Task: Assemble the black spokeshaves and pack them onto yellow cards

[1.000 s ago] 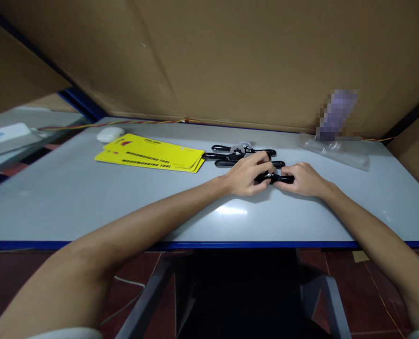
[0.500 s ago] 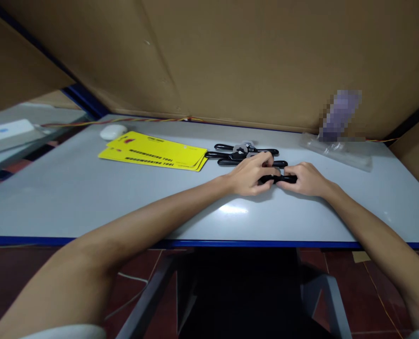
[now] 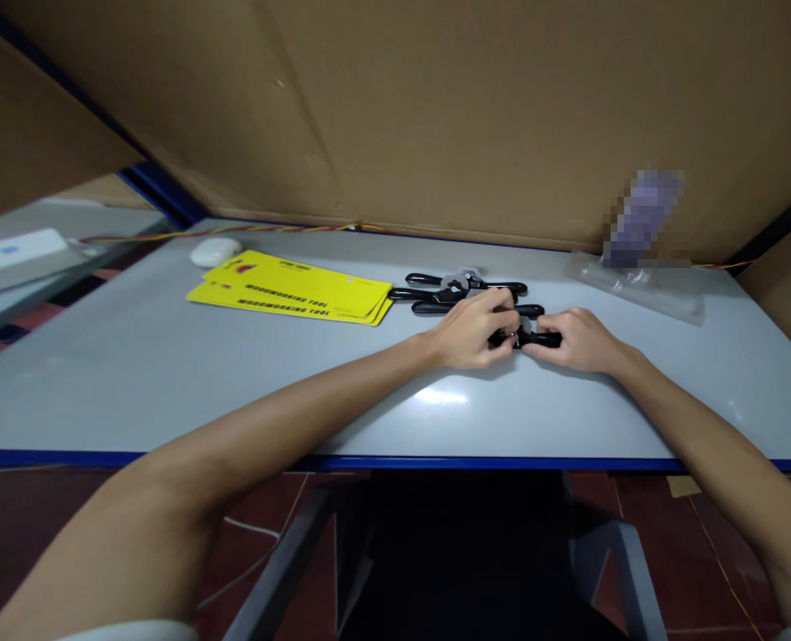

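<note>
A black spokeshave (image 3: 540, 339) lies crosswise low over the table between my hands, its grey metal middle (image 3: 524, 328) partly showing. My right hand (image 3: 585, 340) is closed on its right handle. My left hand (image 3: 475, 329) is closed around the left part, thumb below and fingers bent over the middle; most of the left handle is hidden. Just beyond lie several more black spokeshaves (image 3: 428, 295) with grey metal plates, side by side, partly behind my left hand.
Yellow printed cards (image 3: 288, 285) lie overlapping to the left, with a white rounded object (image 3: 215, 252) behind them. A clear plastic bag (image 3: 641, 289) rests at the back right beneath a blurred purple item (image 3: 643, 218). Cardboard walls (image 3: 475, 116) enclose the table (image 3: 168, 383).
The fingers of my left hand have drawn back slightly to the left, so the spokeshave's metal middle now shows. My right hand keeps its hold in the same place.
</note>
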The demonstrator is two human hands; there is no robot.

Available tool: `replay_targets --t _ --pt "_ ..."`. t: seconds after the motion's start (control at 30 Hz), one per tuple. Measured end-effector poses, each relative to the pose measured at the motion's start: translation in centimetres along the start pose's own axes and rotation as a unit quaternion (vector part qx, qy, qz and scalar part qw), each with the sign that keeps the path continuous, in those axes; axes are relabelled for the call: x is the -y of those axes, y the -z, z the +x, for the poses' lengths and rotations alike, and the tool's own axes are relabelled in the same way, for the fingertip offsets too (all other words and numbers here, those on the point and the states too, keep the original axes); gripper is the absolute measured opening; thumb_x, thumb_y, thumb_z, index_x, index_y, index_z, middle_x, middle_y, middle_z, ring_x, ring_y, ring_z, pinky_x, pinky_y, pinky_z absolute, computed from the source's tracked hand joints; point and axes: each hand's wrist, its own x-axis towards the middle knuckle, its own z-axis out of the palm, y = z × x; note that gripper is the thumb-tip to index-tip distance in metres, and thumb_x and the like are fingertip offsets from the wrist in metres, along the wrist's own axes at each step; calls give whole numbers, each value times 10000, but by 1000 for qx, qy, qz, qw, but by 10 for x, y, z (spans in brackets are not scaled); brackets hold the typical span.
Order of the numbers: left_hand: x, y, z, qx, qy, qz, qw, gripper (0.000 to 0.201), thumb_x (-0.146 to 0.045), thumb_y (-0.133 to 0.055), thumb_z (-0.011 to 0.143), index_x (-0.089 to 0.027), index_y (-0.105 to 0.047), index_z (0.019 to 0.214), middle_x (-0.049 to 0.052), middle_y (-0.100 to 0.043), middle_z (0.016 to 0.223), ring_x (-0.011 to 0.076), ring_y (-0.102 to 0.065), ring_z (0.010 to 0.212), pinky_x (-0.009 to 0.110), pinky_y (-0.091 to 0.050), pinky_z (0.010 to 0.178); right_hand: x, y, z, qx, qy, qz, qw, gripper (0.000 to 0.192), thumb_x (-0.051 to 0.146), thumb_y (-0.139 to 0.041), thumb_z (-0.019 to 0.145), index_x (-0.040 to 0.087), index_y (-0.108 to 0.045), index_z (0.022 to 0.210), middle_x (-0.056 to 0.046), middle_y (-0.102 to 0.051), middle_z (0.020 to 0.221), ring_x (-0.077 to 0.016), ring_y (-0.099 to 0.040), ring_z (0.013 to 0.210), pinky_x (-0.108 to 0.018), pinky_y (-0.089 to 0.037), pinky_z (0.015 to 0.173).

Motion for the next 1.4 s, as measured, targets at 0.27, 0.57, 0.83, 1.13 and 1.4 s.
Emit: replay_targets --t 0.27,0.57,0.83,1.13,1.4 --pt "0 2 1 3 -1 5 1000 264 -296 -452 1027 -186 -638 874 83 -611 924 215 -559 818 359 -495 748 -1 -2 0 -1 3 -6 1000 357 541 -589 902 231 -581 727 16 -499 638 -149 -366 603 -319 -273 647" --pt "1 0 1 -32 -12 -5 999 293 -285 -441 1075 -174 -665 923 84 -632 938 207 -578 839 334 -503 755 0 2 -2 -21 27 14 999 269 489 -621 906 231 -669 970 4 -628 738 -169 -478 633 -309 -337 664" --pt "3 -3 -1 -34 -5 -3 999 295 -312 -425 1109 -189 -656 972 83 -627 982 202 -590 880 329 -512 779 -3 -1 -2 -140 136 -15 981 232 420 -622 932 202 -686 975 -69 -681 924 -209 -571 777 -341 -435 732" --pt "3 -1 -1 -40 3 -5 999 252 -303 -425 1106 -200 -630 1002 99 -611 1066 204 -595 929 347 -538 808 4 -1 -4 -160 164 -37 973 188 345 -581 959 196 -679 898 -37 -659 776 -173 -499 645 -326 -392 637" --pt "1 0 0 -64 11 3 998 286 -312 -390 1119 -201 -623 996 91 -642 1018 204 -615 911 338 -530 810 1 0 -4 -143 152 -38 977 186 357 -581 974 205 -672 914 -24 -649 769 -169 -499 642 -318 -380 648"
